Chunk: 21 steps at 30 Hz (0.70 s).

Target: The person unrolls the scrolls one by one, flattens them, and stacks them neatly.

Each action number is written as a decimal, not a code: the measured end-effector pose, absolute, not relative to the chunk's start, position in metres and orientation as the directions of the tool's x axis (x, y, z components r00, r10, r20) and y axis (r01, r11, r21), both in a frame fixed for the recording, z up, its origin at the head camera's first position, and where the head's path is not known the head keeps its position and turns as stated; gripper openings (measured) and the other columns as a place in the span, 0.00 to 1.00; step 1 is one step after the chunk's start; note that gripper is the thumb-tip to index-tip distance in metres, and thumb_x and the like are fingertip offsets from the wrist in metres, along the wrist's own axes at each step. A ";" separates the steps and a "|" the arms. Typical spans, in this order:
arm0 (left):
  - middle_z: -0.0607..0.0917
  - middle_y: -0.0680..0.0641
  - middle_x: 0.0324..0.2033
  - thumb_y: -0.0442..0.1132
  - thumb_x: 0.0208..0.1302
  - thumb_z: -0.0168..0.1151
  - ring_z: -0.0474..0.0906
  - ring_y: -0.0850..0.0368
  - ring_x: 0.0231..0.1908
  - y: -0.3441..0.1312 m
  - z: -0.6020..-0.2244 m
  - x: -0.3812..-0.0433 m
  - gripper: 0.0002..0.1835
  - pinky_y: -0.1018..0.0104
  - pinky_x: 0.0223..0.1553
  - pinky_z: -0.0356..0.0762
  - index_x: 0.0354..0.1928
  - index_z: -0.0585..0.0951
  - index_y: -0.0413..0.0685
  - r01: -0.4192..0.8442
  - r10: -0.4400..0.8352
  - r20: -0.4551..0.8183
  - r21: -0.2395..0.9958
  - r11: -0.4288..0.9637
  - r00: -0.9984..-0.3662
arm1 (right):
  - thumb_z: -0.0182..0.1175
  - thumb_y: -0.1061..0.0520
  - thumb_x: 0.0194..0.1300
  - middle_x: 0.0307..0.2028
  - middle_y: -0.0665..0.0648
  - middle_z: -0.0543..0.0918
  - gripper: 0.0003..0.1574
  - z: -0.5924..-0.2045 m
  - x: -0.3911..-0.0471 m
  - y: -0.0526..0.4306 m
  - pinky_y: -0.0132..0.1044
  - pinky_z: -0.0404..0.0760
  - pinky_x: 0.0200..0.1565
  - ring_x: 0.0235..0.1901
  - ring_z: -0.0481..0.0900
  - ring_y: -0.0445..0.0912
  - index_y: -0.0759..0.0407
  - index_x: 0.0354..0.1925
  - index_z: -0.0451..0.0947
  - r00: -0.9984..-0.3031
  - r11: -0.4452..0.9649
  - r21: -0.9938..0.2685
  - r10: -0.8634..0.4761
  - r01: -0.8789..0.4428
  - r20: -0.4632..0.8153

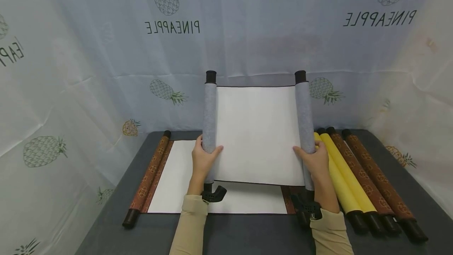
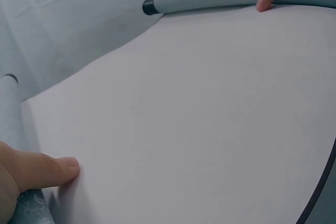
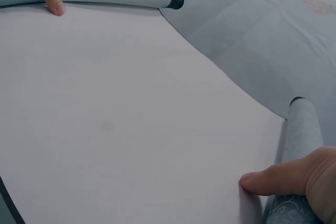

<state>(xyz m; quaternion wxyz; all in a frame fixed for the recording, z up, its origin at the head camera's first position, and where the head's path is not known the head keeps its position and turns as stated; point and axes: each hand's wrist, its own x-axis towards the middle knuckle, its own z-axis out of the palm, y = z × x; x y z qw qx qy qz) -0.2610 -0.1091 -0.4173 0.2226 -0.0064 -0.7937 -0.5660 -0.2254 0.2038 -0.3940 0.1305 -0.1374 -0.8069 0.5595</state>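
Observation:
A grey-blue hanging scroll [image 1: 256,133] is held up, partly unrolled, with its blank white face towards me. My left hand [image 1: 204,159] grips its left roll [image 1: 210,109], thumb lying on the white face. On the other side my right hand [image 1: 316,159] grips the right roll [image 1: 304,113] in the same way. Both rolls stand nearly upright and end in black knobs. In the left wrist view the left thumb [image 2: 50,170] presses near the roll's edge; the right wrist view shows the right thumb [image 3: 278,178] doing likewise. The fingers behind the rolls are mostly hidden.
Behind and below lies a brown patterned scroll [image 1: 150,176], spread open on the dark grey table [image 1: 255,233], its right part mostly covered. At the right lie rolled yellow scrolls [image 1: 348,176] and brown scrolls [image 1: 382,178] side by side. A pineapple-print curtain [image 1: 255,38] surrounds the table.

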 end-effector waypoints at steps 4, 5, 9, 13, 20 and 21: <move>0.82 0.29 0.48 0.39 0.55 0.70 0.81 0.38 0.45 -0.111 -0.416 -0.261 0.35 0.49 0.43 0.79 0.63 0.66 0.37 0.235 -0.242 0.336 0.901 0.366 -0.910 | 0.60 0.54 0.64 0.60 0.74 0.64 0.43 -0.393 -0.225 0.205 0.53 0.71 0.51 0.53 0.69 0.61 0.72 0.67 0.52 -0.924 0.337 -0.939 0.376 0.072 0.064; 0.82 0.29 0.47 0.38 0.56 0.69 0.81 0.38 0.44 -0.112 -0.416 -0.261 0.34 0.49 0.41 0.80 0.62 0.67 0.37 0.233 -0.243 0.335 0.900 0.369 -0.910 | 0.60 0.54 0.64 0.60 0.74 0.65 0.42 -0.393 -0.224 0.205 0.51 0.71 0.50 0.53 0.69 0.61 0.72 0.67 0.53 -0.924 0.339 -0.938 0.375 0.068 0.068; 0.81 0.31 0.48 0.36 0.57 0.67 0.80 0.39 0.46 -0.115 -0.417 -0.262 0.30 0.48 0.43 0.79 0.60 0.69 0.36 0.258 -0.239 0.365 0.887 0.383 -0.900 | 0.59 0.54 0.65 0.57 0.70 0.69 0.36 -0.392 -0.224 0.206 0.40 0.71 0.43 0.49 0.71 0.55 0.70 0.64 0.59 -0.923 0.359 -0.932 0.376 0.057 0.088; 0.78 0.32 0.49 0.35 0.57 0.67 0.76 0.39 0.48 -0.119 -0.420 -0.263 0.28 0.48 0.47 0.76 0.59 0.71 0.33 0.292 -0.230 0.409 0.863 0.412 -0.883 | 0.59 0.53 0.65 0.54 0.67 0.72 0.33 -0.393 -0.225 0.205 0.34 0.70 0.41 0.44 0.71 0.48 0.68 0.62 0.64 -0.915 0.384 -0.922 0.388 0.054 0.108; 0.78 0.33 0.46 0.34 0.56 0.68 0.75 0.40 0.47 -0.123 -0.419 -0.263 0.28 0.49 0.46 0.76 0.58 0.73 0.29 0.301 -0.243 0.441 0.839 0.452 -0.864 | 0.60 0.53 0.65 0.58 0.74 0.71 0.36 -0.392 -0.222 0.206 0.54 0.72 0.52 0.53 0.71 0.62 0.69 0.65 0.62 -0.920 0.398 -0.915 0.380 0.072 0.093; 0.78 0.33 0.46 0.34 0.55 0.68 0.76 0.40 0.47 -0.124 -0.420 -0.262 0.28 0.48 0.46 0.76 0.58 0.74 0.29 0.299 -0.246 0.440 0.840 0.454 -0.864 | 0.60 0.54 0.65 0.58 0.75 0.71 0.37 -0.391 -0.222 0.207 0.56 0.72 0.53 0.54 0.71 0.62 0.70 0.65 0.62 -0.922 0.399 -0.914 0.377 0.074 0.090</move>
